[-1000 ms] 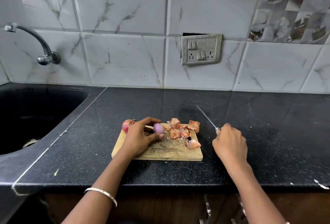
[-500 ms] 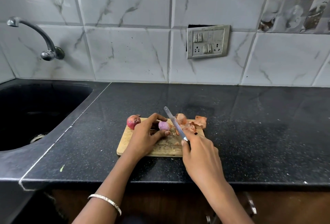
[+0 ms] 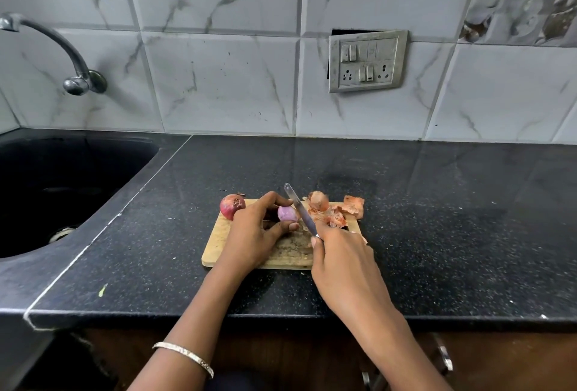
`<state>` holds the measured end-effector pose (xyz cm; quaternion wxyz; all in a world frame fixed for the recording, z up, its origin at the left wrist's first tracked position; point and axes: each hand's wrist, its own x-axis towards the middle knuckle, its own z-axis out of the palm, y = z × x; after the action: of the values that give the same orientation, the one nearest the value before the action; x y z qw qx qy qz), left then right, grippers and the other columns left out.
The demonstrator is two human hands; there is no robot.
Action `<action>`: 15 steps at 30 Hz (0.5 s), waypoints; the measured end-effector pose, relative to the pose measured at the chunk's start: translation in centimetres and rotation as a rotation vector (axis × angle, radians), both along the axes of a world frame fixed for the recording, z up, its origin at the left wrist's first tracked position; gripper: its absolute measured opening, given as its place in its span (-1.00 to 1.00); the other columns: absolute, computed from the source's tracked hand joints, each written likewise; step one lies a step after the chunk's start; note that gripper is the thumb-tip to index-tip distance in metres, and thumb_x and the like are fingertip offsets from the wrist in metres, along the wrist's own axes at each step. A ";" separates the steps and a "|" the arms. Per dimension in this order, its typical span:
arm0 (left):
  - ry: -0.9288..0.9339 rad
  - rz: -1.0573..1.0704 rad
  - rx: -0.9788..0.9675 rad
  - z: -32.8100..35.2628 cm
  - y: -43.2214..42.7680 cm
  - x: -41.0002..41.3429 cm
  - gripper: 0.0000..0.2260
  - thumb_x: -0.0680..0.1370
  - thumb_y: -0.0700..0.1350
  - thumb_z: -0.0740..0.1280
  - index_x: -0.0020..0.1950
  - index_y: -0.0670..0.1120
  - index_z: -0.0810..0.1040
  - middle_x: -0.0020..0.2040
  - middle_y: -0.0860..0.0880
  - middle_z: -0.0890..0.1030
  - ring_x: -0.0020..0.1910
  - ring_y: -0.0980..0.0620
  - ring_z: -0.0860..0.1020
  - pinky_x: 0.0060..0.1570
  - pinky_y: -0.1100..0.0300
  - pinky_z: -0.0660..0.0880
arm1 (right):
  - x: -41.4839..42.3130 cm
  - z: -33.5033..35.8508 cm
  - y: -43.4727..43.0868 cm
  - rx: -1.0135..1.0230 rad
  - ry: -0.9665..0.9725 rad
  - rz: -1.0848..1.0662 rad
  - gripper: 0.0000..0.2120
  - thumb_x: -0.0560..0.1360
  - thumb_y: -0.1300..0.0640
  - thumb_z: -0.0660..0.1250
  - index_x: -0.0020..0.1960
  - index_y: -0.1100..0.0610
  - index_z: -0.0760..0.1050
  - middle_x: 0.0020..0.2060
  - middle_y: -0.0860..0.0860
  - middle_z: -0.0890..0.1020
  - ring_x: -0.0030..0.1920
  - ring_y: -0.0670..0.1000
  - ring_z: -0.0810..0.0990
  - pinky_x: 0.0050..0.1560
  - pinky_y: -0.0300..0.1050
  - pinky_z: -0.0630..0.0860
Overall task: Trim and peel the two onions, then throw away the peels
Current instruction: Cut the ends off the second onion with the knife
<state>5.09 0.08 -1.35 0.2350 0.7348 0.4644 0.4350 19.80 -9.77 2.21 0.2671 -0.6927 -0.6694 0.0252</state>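
A small wooden cutting board (image 3: 218, 244) lies on the black counter. My left hand (image 3: 253, 231) pinches a peeled purple onion (image 3: 286, 213) on the board between thumb and fingers. My right hand (image 3: 340, 256) grips a knife (image 3: 299, 208), whose blade lies against the right side of that onion. An unpeeled red onion (image 3: 231, 206) sits at the board's far left corner. Orange-brown onion peels (image 3: 335, 208) are piled on the board's far right.
A dark sink (image 3: 62, 191) with a metal tap (image 3: 75, 78) is set into the counter (image 3: 437, 219) on the left. A switch and socket plate (image 3: 367, 61) hangs on the tiled wall behind. The counter's front edge runs just below the board.
My right hand brought the knife from the counter on the right across to the board. The blade now rests against the peeled onion, which my left hand keeps holding.
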 end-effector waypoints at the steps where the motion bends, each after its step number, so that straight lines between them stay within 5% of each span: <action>1: -0.002 0.000 0.000 0.0 0.0 0.0 -0.72 0.44 -0.13 0.57 0.11 0.01 0.62 -0.09 0.20 0.66 -0.06 0.33 0.61 -0.04 0.45 0.51 | -0.2 0.1 0.4 -0.007 0.009 -0.002 -0.71 0.68 0.07 0.12 0.37 -0.01 0.44 0.06 -0.01 0.64 0.08 0.04 0.62 -0.14 -0.13 0.44; 15: -0.019 0.031 -0.010 0.1 0.0 0.5 -0.72 0.42 -0.12 0.59 0.07 0.07 0.64 -0.12 0.22 0.66 -0.11 0.30 0.63 -0.08 0.49 0.48 | -0.7 0.1 -0.7 -0.022 -0.045 -0.044 -0.66 0.66 0.14 0.18 0.43 0.04 0.37 0.11 0.02 0.60 0.11 0.07 0.62 -0.17 -0.13 0.41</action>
<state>5.58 0.09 -1.22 0.2363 0.7219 0.4758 0.4434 19.14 -10.51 2.30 0.2452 -0.7107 -0.6593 0.0111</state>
